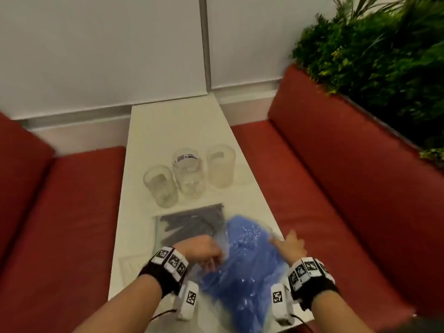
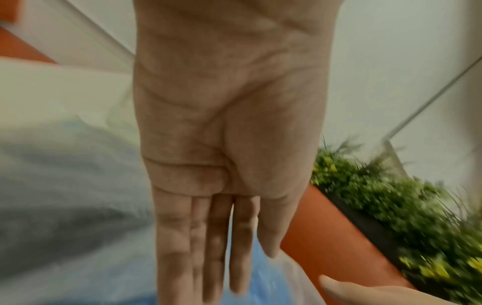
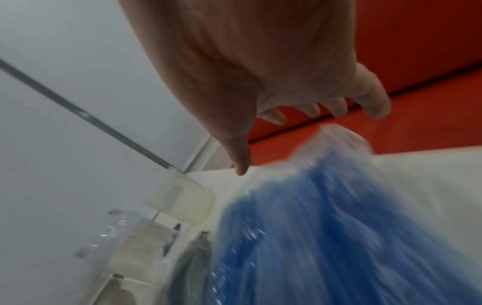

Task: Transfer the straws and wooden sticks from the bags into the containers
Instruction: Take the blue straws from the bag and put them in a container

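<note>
Blue straws in a clear plastic bag [image 1: 242,265] take up the near end of the white desk [image 1: 168,131], and both hands are right at it. The left hand [image 1: 204,248] sits at the bag's left edge; the head view makes it look bent over the plastic, but the left wrist view shows the palm flat with all the fingers [image 2: 216,243] straight and close together, so it's a flat, spread-out hand and not a grip. Whether it actually touches the bag is hard to say, everything is blurry. The right hand [image 1: 288,243] is at the bag's right edge, fingers spread loosely and holding nothing; in the right wrist view the bag's clear corner pokes up just under the fingertips [image 3: 336,107].

Just past the blue bag, partly tucked under it, lies a second clear bag with dark sticks or straws [image 1: 189,227]; too smeared to tell which. Further along the desk stand three clear containers in a loose row: left container [image 1: 160,186], middle container [image 1: 188,174] with a label near the rim, right container [image 1: 220,165]. Nothing's visible inside them.

Red sofa seats [image 1: 336,188] run along both sides of the desk, a green plant hedge [image 1: 384,49] tops the right one, and a white wall [image 1: 96,44] closes off the far end.
</note>
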The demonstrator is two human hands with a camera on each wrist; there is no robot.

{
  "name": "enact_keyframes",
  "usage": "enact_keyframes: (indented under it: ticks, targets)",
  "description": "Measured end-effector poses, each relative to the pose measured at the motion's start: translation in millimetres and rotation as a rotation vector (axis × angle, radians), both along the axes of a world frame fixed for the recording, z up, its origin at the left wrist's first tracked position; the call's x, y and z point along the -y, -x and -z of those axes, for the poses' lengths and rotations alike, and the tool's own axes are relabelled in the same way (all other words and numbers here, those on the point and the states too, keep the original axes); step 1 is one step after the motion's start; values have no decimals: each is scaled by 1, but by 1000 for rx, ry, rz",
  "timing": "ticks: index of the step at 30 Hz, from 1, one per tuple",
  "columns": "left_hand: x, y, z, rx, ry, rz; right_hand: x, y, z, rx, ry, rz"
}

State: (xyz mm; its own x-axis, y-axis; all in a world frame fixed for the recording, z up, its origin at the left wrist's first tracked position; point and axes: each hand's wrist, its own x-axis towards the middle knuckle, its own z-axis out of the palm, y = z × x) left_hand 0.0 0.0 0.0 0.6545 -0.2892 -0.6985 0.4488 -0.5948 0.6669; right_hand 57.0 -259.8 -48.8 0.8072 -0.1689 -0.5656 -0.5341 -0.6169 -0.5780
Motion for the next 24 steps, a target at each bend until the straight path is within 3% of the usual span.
enact_keyframes:
  ticks: [2, 5, 8, 11, 12, 16, 18, 21, 24]
  targets:
    - [28, -9, 16, 20, -11, 49, -2, 12, 21, -82, -13, 128]
    - [62, -14, 33, 176, -187, 289, -14, 28, 37, -75, -229, 355]
    - [74, -17, 36, 215, -244, 305, -19, 23, 25, 131, -327, 394]
    - [71, -31, 14, 112, -116, 16, -22, 17, -13, 312, -466, 188]
    - [67, -38, 0, 191, -100, -94, -23, 15, -35, 376, -499, 71]
    - [37, -69, -63, 928, -237, -346, -24, -4, -131, 536, -556, -380]
    - [23, -77, -94, 1050, -209, -261, -23, -12, -177, 578, -579, -516]
    - [5, -83, -142, 1017, -95, -107, -29, -22, -226, 638, -593, -616]
    - [-12, -83, -187, 991, 12, -127, -46, -33, -253, 659, -756, -594]
